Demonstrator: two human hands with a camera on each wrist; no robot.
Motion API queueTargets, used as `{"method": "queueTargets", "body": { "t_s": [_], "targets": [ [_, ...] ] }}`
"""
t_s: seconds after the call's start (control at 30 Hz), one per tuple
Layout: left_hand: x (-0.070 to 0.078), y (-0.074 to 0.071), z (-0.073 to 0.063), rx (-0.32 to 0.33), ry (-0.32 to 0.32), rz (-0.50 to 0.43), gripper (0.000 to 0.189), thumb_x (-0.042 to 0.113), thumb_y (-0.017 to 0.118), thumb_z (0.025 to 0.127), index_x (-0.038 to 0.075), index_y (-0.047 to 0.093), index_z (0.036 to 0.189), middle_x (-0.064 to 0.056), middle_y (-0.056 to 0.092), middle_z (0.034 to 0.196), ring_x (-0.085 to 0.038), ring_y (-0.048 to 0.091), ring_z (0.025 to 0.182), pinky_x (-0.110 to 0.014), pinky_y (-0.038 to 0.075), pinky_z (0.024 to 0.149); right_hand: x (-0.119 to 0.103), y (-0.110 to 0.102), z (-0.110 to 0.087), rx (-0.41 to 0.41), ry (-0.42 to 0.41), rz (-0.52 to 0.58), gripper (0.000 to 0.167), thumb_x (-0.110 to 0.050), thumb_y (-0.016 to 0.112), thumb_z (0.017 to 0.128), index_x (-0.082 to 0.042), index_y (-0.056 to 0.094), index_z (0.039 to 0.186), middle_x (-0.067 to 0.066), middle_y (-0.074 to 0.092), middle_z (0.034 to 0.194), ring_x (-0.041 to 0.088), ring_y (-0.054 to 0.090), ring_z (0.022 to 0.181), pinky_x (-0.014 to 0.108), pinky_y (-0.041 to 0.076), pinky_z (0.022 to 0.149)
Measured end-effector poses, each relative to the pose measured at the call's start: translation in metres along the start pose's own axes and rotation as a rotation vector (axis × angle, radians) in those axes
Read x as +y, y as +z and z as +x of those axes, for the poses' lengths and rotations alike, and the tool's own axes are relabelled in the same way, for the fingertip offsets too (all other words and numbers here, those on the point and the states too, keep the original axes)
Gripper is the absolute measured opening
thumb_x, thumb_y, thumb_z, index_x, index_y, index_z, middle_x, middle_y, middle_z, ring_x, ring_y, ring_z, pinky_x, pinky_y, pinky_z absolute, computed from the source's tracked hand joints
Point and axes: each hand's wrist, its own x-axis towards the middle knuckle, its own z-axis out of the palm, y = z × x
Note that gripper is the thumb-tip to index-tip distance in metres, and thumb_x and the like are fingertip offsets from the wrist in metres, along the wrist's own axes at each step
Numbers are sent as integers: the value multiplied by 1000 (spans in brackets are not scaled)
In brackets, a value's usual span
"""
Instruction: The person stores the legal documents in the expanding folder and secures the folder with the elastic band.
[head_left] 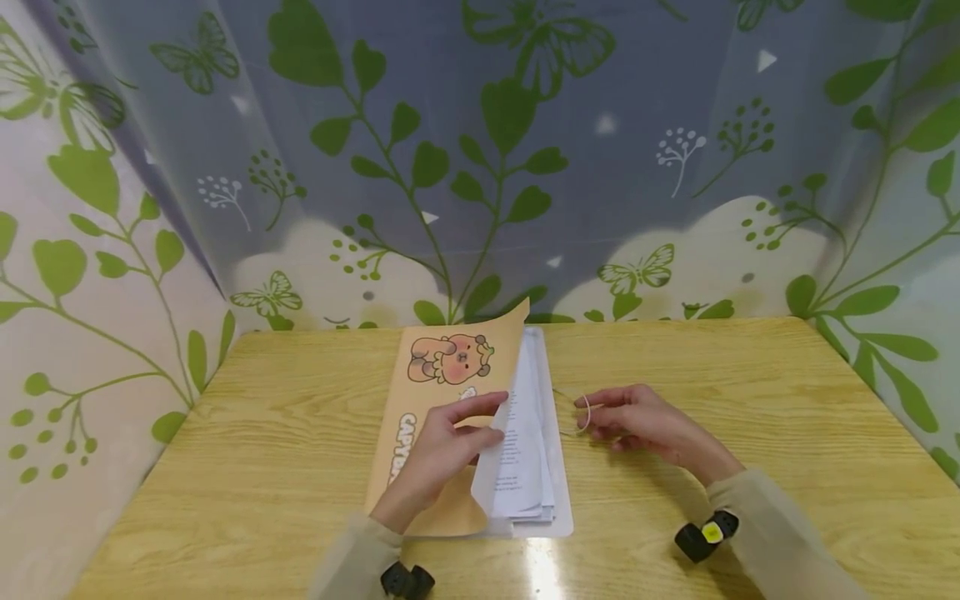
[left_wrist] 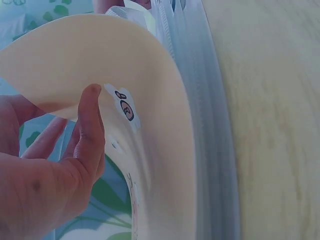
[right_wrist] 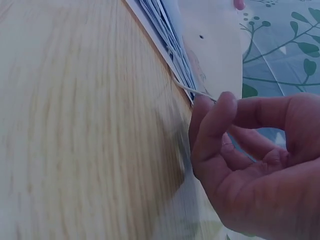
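on a wooden table [head_left: 750,392], hemmed in by a leaf-and-butterfly printed curtain [head_left: 480,150] at the back and both sides: one folder [head_left: 450,417], lying near the middle, tan front cover with a cartoon animal [head_left: 450,358] and partial lettering. inside it, a stack of clear sleeves and printed sheets [head_left: 528,433], too many to count. one thin pale elastic loop [head_left: 585,414] just off the folder's right edge.

left hand [head_left: 442,454] curled on the front cover's free edge, thumb and fingers pinching it and peeling it up and leftward, so that the bent cover hides part of the pages beneath. right hand [head_left: 637,421] resting on the table just beside the folder, fingers curled, fingertips pinching the elastic loop. two hands, two pale sleeves, two small dark devices at the wrists, the right one [head_left: 705,533] with a yellow spot.

seen only from the left wrist: the pale inner face of the cover [left_wrist: 150,100] arched over the thumb [left_wrist: 90,130], and the layered sleeve edges [left_wrist: 210,125] side-on. seen only from the right wrist: the elastic [right_wrist: 192,90] running taut from the folder's edge to the fingertips [right_wrist: 215,107], against blurred wood grain. seen only from the head: the cover art, the print on the sheets, the whole layout.
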Motion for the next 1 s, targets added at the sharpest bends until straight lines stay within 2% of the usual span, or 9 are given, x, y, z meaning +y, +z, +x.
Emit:
{"method": "queueTargets", "body": {
  "t_s": [0.17, 0.4, 0.6, 0.8, 1.0],
  "targets": [
    [0, 3, 1, -7, -1, 32, 51, 7, 69, 88, 14, 66, 138, -14, 63, 136, -19, 72, 94, -28, 58, 71, 2, 3, 5, -9, -69, -38, 48, -18, 60, 102, 3, 53, 144, 2, 73, 108, 13, 64, 90, 27, 57, 69],
    [-1, 7, 2, -25, 10, 81, 50, 8, 71, 87, 13, 67, 137, -15, 62, 138, -15, 70, 88, -23, 52, 64, 3, 10, 13, 62, -143, -142, 41, -19, 61, 102, -2, 61, 139, 11, 74, 112, 16, 68, 90, 28, 57, 68],
    [-5, 13, 4, -18, 15, 167, 47, 10, 73, 87, 15, 69, 133, -11, 65, 137, -14, 71, 88, -23, 53, 60, 1, 15, 18, 107, -172, -203, 43, -22, 65, 100, -5, 63, 139, 13, 72, 103, 18, 66, 85, 28, 58, 65],
    [-7, 21, 6, -9, 34, 266, 44, 12, 74, 86, 18, 72, 129, -5, 70, 132, -12, 73, 85, -25, 57, 62, 0, 19, 21, 118, -187, -236, 43, -21, 66, 100, -6, 63, 140, 14, 74, 105, 17, 65, 83, 29, 57, 65],
    [-6, 26, 6, -18, 29, 379, 43, 18, 75, 84, 20, 74, 127, -3, 77, 116, -10, 73, 80, -25, 57, 61, -2, 21, 23, 115, -223, -237, 39, -19, 62, 102, -5, 64, 138, 17, 73, 102, 19, 65, 84, 29, 58, 64]
  ]
}}
